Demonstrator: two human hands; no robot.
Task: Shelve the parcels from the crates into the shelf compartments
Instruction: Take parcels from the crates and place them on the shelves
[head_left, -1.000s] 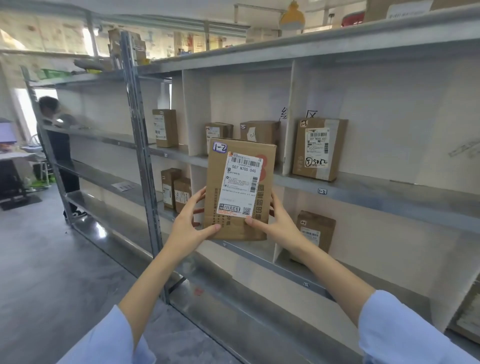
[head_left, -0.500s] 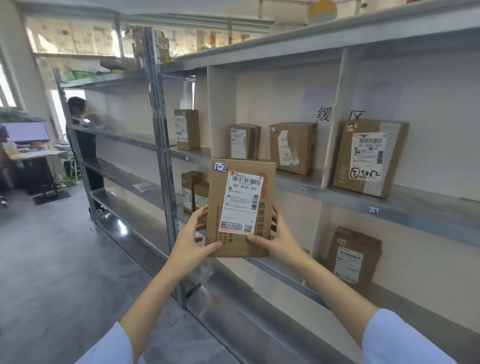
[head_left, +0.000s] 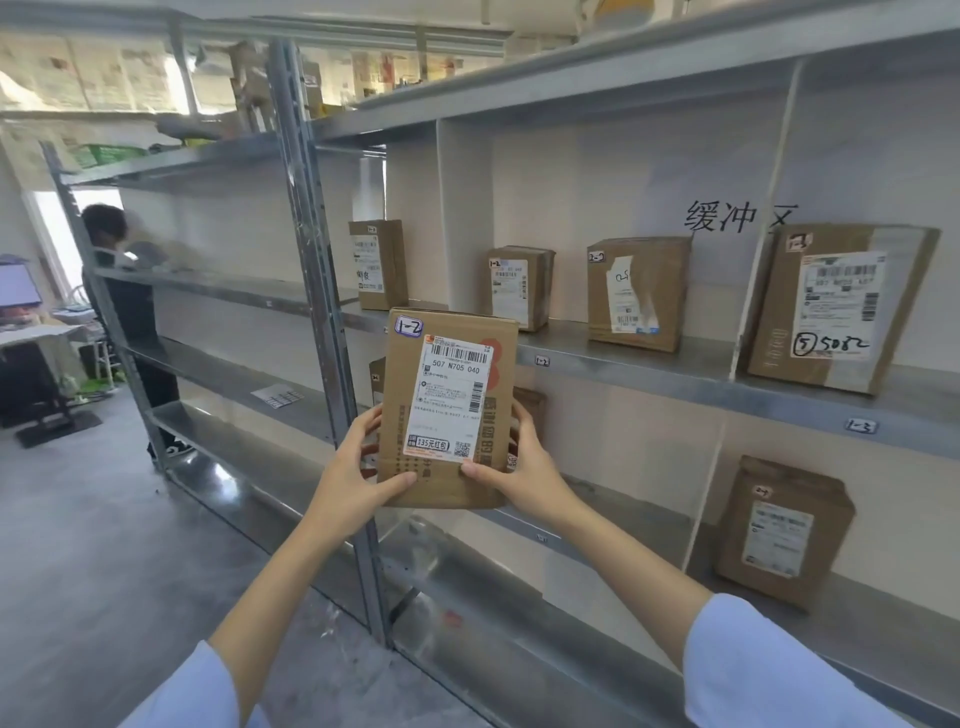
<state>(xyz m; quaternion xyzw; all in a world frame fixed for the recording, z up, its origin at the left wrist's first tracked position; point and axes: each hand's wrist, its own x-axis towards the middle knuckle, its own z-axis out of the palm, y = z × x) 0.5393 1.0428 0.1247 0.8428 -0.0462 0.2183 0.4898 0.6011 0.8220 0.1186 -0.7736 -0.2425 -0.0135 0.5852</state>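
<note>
Held parcel (head_left: 449, 410) is upright in the air in front of the shelf (head_left: 649, 371), label towards the camera, not resting on any level. Both hands are grasping it:
- left hand (head_left: 358, 467): fingers round the lower left edge, thumb on the front face
- right hand (head_left: 524, 462): fingers behind the lower right edge, thumb on the front face

Handwritten sticker (head_left: 409, 327) at the box's top left reads 1-2. The printed label reads 507 N705 040.

Middle level:
- edge tag 1-2 (head_left: 542, 360) sits just right of the held parcel's top; edge tag 1-3 (head_left: 861, 426) is further right
- the compartment above tag 1-2 holds a small box (head_left: 519, 288) and a larger box (head_left: 638, 293), both upright and apart
- past the thin divider (head_left: 761, 234) is a big box (head_left: 836, 306) marked 5082
- left of the wide divider, a tall box (head_left: 378, 264) stands near the steel post (head_left: 322, 312)

Lower level: one box (head_left: 784, 530) at the right, against the back wall. Brown edges show behind the held parcel, probably more boxes; I can't tell how many.

A person in dark clothes (head_left: 124, 291) stands at the far left end of the shelving.
</note>
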